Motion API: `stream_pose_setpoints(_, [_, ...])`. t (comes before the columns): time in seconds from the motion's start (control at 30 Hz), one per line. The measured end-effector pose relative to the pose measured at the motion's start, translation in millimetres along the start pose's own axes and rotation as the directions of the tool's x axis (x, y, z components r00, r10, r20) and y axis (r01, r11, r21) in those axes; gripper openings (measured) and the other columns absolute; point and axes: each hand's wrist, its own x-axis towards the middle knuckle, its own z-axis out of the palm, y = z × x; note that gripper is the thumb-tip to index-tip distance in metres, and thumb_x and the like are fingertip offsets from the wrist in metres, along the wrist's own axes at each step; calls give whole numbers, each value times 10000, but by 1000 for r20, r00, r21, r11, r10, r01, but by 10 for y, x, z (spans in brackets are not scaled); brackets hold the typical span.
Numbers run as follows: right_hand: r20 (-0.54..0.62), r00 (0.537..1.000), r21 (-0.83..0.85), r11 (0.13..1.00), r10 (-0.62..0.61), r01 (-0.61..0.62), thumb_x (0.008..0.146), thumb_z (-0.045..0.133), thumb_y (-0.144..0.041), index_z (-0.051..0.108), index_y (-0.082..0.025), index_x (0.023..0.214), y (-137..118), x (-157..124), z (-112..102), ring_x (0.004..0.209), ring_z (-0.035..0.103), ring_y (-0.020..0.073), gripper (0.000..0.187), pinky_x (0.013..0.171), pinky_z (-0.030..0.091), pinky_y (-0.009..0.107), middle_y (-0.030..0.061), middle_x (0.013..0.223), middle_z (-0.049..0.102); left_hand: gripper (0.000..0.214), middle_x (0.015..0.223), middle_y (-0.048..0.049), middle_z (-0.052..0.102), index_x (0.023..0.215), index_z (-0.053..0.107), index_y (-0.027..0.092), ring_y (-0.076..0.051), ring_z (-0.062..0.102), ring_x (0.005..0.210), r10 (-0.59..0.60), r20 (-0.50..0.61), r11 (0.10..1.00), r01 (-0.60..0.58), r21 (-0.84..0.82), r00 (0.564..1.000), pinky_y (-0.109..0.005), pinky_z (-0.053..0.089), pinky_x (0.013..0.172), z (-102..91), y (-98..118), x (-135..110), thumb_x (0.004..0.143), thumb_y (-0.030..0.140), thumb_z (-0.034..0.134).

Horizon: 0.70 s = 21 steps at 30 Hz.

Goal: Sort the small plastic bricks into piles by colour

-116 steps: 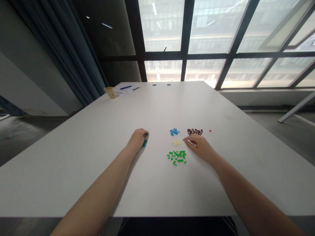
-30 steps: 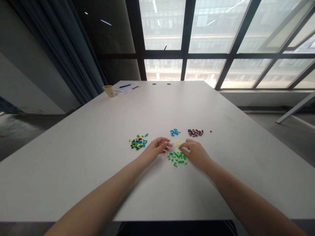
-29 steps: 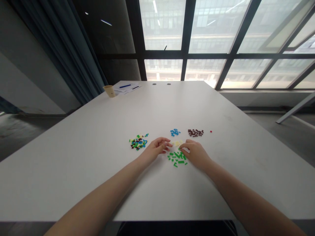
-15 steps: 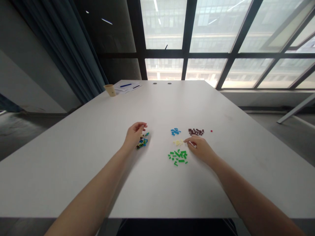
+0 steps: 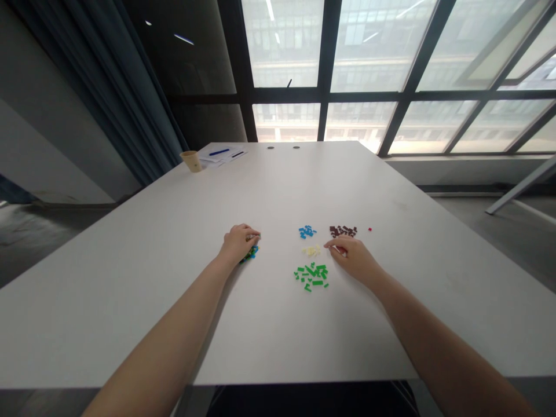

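My left hand (image 5: 240, 243) is bent over a mixed pile of small toy bricks (image 5: 252, 253), blue, green and other colours, partly hidden beneath it. Its thumb and fingertips come together at the pile's far edge; what is between them is too small to make out. My right hand (image 5: 353, 255) hovers just right of a small cream brick pile (image 5: 311, 251), thumb and index finger close together; I cannot make out anything in them. Green bricks (image 5: 313, 273) lie nearer me, blue bricks (image 5: 307, 231) farther off. Dark brown bricks (image 5: 342, 231) lie just beyond my right hand.
A single red brick (image 5: 370, 229) lies right of the brown ones. On the white table's (image 5: 278, 191) far left stand a tan paper cup (image 5: 191, 161) and papers (image 5: 226, 157) with a blue pen (image 5: 219, 152). Windows rise behind the far edge.
My left hand has lowered onto the mixed pile and covers more of it, its fingers drawn in. My right hand has come slightly away from the cream bricks.
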Motion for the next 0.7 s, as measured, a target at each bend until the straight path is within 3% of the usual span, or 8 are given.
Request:
stream_pose_setpoints(0.3, [12,1000,2,1000,-13,13,738,454,-165,668,-186,830,2,10,-2,589,490,114,234,610,386,241,24,693,581,153,742,-47,625,742,668,206,-180,542,704,-8,-29,963,0,-268,1000,-285,388,683,-23,-16,-22,675,265,544])
stream_pose_setpoints(0.43, [13,1000,-3,1000,-10,10,745,456,-171,668,-183,832,4,5,-2,588,485,114,230,604,377,238,24,692,582,188,799,-50,631,776,658,179,-162,531,702,-143,-61,873,97,-478,988,-274,392,664,-61,117,-38,684,303,551])
stream_pose_setpoints(0.5, [14,1000,1,1000,-11,11,748,456,-174,669,-183,828,4,2,6,584,483,113,228,601,376,238,24,690,583,231,811,-51,626,816,641,166,-139,523,671,-224,56,712,202,-673,973,-249,393,605,-70,219,-62,676,338,578])
stream_pose_setpoints(0.57, [13,1000,8,1000,-19,18,749,458,-176,669,-181,824,4,0,18,585,484,112,224,603,376,237,25,687,583,259,847,-41,615,845,623,172,-108,518,659,-237,221,462,310,-831,946,-217,391,574,-75,330,-105,648,340,630])
stream_pose_setpoints(0.63, [12,1000,13,1000,-29,28,748,464,-178,669,-180,819,4,0,29,588,486,113,217,604,377,237,25,677,582,268,902,-20,599,855,611,197,-80,521,674,-175,361,200,392,-898,916,-197,401,589,-85,441,-164,622,311,678])
stream_pose_setpoints(0.7, [13,999,14,999,-36,36,749,470,-185,670,-182,819,2,3,36,591,488,115,212,606,376,238,24,667,581,270,930,2,585,853,606,219,-64,530,689,-76,459,-6,460,-888,885,-199,418,625,-104,545,-230,608,269,706])
